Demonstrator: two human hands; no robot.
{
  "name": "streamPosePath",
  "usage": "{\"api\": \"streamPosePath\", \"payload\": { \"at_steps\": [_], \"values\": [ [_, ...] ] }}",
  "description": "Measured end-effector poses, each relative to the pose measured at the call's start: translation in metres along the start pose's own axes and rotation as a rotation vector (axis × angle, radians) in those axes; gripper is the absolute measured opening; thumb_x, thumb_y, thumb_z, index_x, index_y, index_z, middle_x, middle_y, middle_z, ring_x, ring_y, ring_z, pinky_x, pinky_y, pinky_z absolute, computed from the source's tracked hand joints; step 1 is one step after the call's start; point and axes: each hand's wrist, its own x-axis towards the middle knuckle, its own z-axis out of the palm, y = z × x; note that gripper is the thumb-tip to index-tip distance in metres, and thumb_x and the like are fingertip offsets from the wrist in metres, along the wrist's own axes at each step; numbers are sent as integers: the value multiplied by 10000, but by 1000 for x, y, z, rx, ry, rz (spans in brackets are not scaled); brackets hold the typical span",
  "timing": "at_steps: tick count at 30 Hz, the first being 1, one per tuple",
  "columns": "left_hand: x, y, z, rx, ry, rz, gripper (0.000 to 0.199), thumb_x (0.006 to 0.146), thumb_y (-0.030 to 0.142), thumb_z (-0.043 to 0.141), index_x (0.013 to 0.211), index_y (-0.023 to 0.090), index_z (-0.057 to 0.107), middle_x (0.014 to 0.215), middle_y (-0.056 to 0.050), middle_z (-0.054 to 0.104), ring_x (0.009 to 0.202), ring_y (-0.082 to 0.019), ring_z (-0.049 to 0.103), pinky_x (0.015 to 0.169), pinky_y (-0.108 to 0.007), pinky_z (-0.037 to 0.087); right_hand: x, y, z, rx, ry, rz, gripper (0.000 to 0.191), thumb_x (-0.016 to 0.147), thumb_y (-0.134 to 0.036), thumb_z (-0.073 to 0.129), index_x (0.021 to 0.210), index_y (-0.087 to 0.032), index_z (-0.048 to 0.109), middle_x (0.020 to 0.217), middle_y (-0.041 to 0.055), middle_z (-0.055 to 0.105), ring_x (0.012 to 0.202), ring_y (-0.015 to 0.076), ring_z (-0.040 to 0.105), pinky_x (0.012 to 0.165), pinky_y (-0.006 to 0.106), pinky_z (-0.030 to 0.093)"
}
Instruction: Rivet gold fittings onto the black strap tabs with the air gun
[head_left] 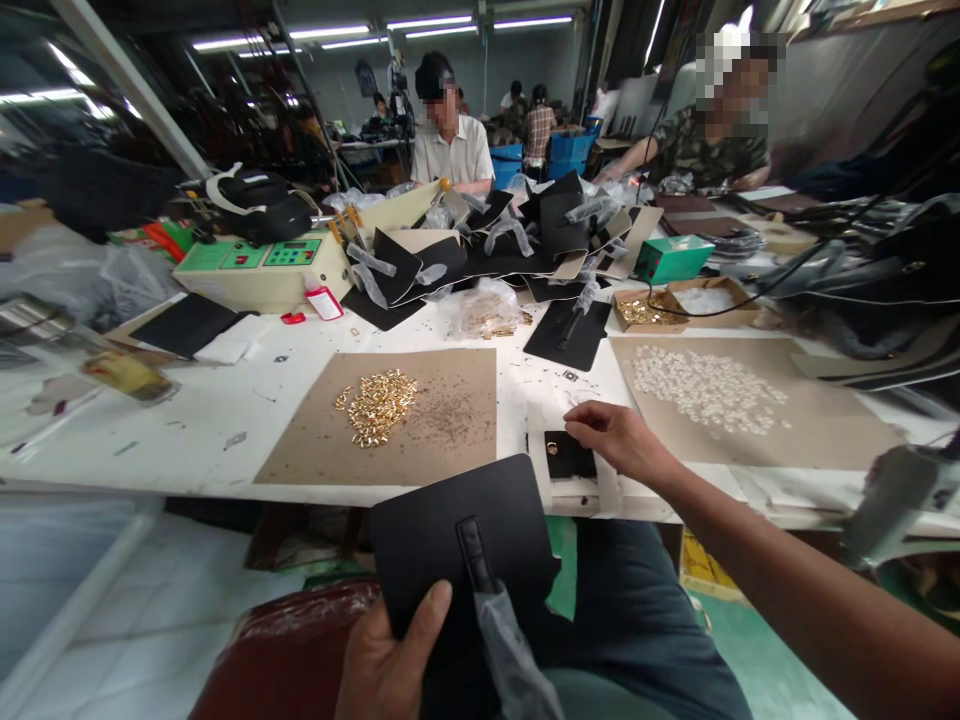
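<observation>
My left hand [397, 650] grips a black leather-like panel [420, 520] by its lower left side, the thumb lying on its face. A short black strap [471, 550] is fixed to the panel, and its lower end is wrapped in clear plastic [510, 640]. My right hand [611, 432] is over the table's front edge with thumb and fingertips pinched together; anything between them is too small to make out. Just below and left of those fingertips lies a black pad [574, 458] with a small gold ring-shaped piece [553, 448] on it.
Brown cardboard [300, 440] carries a pile of gold metal pieces [382, 405]. Another sheet [825, 430] holds many small clear pieces [705, 385]. Behind are stacked black panels [480, 255], a green-panelled machine [262, 270] and a green box [675, 258]. Two people sit across the table.
</observation>
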Motion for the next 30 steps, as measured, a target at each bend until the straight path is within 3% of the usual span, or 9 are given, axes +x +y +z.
{"api": "streamPosePath", "payload": {
  "at_steps": [4, 7, 10, 12, 15, 17, 20, 24, 30],
  "values": [
    [10, -1, 6, 45, 31, 80, 592, 724, 630, 843, 1023, 120, 813, 871, -93, 831, 899, -335, 773, 752, -318, 618, -51, -41, 3, 145, 118, -117, 308, 926, -527, 679, 949, -226, 742, 852, 55, 729, 755, 215, 658, 692, 332, 531],
    [12, 7, 17, 92, -24, 162, 597, 754, 632, 822, 1055, 116, 817, 937, -104, 836, 970, -352, 766, 810, -336, 619, -88, -79, 15, 131, 17, -297, 293, 931, -509, 713, 1094, -274, 777, 1003, 91, 743, 906, 270, 692, 805, 390, 564],
    [4, 16, 33, 157, -55, 339, 484, 870, 561, 748, 1142, 165, 808, 1052, -95, 828, 1037, -342, 753, 896, -354, 605, -110, -103, 34, 97, -89, -363, 590, 808, -566, 841, 1315, -288, 722, 1208, 123, 725, 1086, 346, 683, 960, 479, 544],
    [-4, 20, 43, 226, -83, 573, 398, 941, 466, 687, 1238, 217, 778, 1223, -101, 781, 1167, -337, 711, 1005, -383, 572, -116, -110, 45, 168, -119, -345, 703, 728, -599, 893, 1323, -275, 704, 1239, 117, 719, 1103, 352, 677, 993, 487, 533],
    [-15, 20, 55, 422, -150, 906, 487, 929, 321, 691, 1412, 260, 672, 1532, -132, 578, 1395, -356, 565, 1151, -461, 491, -117, -108, 51, 475, -159, -209, 513, 814, -589, 828, 1181, -248, 719, 1118, 76, 751, 997, 284, 702, 895, 403, 571],
    [-20, 22, 58, 551, -229, 983, 574, 884, 286, 734, 1449, 268, 636, 1626, -143, 466, 1424, -372, 534, 1158, -496, 493, -114, -100, 48, 702, -140, -24, 442, 888, -607, 743, 1085, -212, 726, 999, 73, 770, 881, 254, 719, 775, 354, 583],
    [-16, 32, 59, 605, -313, 981, 496, 897, 293, 721, 1390, 289, 669, 1568, -132, 536, 1360, -347, 588, 1094, -477, 548, -107, -82, 35, 935, -108, 208, 488, 880, -618, 747, 1094, -180, 737, 939, 96, 786, 766, 251, 735, 674, 338, 579],
    [18, 37, 63, 449, -134, 861, 470, 917, 309, 706, 1380, 269, 637, 1462, -118, 614, 1325, -310, 599, 990, -400, 584, -107, -53, 22, 1043, -174, 356, 508, 853, -582, 787, 1156, -178, 727, 979, 128, 801, 753, 271, 761, 681, 374, 611],
    [69, 1, 92, 109, -448, 358, 750, 838, 338, 789, 1496, 185, 463, 1298, -145, 722, 1090, -278, 745, 925, -379, 605, -115, -14, 25, 1006, -180, 457, 476, 858, -532, 790, 1158, -170, 724, 1010, 137, 803, 839, 313, 778, 790, 449, 635]
  ]
}}
